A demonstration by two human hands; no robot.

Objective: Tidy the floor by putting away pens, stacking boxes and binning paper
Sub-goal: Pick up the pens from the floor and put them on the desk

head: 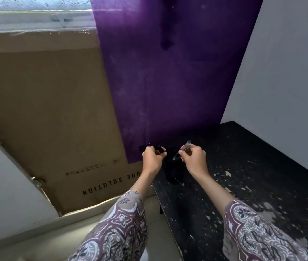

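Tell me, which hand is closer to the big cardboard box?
Left. The left hand, holding black pens, is beside the cardboard box; the right hand is farther away over the black table.

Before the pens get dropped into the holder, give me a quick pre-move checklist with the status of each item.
1. Left hand grips the black pens: ok.
2. Right hand grips the clear pens: ok.
3. Dark holder stands on the black table between the hands: ok.
4. Holder mouth free: cannot tell, too dark.
5. Pens capped: cannot tell.
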